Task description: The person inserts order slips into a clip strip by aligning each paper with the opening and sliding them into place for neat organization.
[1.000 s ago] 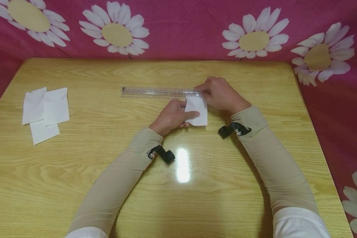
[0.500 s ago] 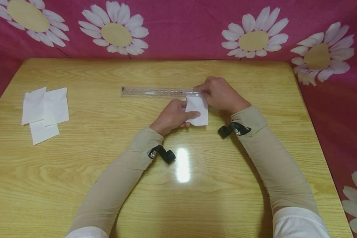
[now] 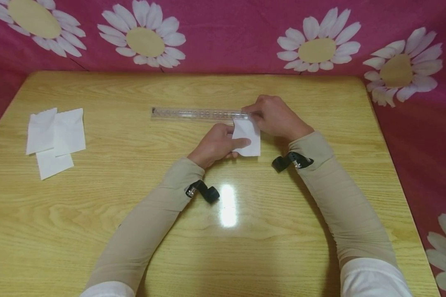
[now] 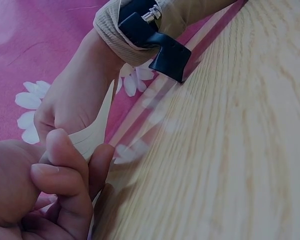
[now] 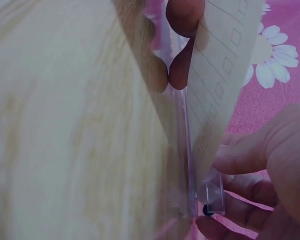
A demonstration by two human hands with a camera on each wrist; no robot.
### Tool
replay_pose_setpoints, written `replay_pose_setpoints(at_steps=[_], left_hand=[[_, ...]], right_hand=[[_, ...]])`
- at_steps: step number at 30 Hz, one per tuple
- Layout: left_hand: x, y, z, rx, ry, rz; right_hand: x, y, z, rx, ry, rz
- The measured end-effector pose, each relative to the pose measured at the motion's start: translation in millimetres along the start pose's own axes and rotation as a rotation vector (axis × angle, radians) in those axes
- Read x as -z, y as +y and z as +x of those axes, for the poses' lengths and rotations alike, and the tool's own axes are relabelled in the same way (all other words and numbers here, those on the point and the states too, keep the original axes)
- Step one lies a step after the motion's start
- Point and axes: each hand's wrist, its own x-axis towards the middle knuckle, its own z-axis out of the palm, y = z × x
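A small white sheet of paper point(image 3: 247, 129) is pinched between the thumb and fingers of my left hand point(image 3: 217, 142). Printed lines and small boxes run down the paper's face point(image 5: 220, 75) in the right wrist view. Along the paper's top edge lies a long, clear plastic strip point(image 3: 193, 114), ruler-like, flat on the table. My right hand point(image 3: 276, 117) grips the strip's right end, its thumb against the paper's top corner. A clear end piece point(image 5: 213, 197) with a black dot shows between those fingers. The exact join of paper and strip is partly hidden.
Three white sheets point(image 3: 55, 140) lie overlapping at the left of the wooden table point(image 3: 134, 231). A magenta cloth with daisies point(image 3: 226, 37) hangs behind the far edge and along the sides. Small black cameras point(image 3: 209, 194) stick out from both wrists.
Hardly anything differs. The paper and left hand shift a few pixels to the right; the right hand keeps its place at the strip's end.
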Motion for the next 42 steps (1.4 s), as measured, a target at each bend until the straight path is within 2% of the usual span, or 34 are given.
replay_pose_setpoints(at_steps=[7, 23, 42], left_hand=[[-0.6, 0.4, -0.2, -0.013, -0.011, -0.012], [-3.0, 2.4, 0.2, 0.001, -0.015, 0.002], [-5.9, 1.9, 2.3, -0.024, -0.029, -0.004]], right_hand=[[1.2, -1.3, 0.3, -0.026, -0.013, -0.004], [-0.4, -0.2, -0.3, -0.029, -0.010, -0.011], [-0.3, -0.1, 0.4, -0.026, -0.014, -0.002]])
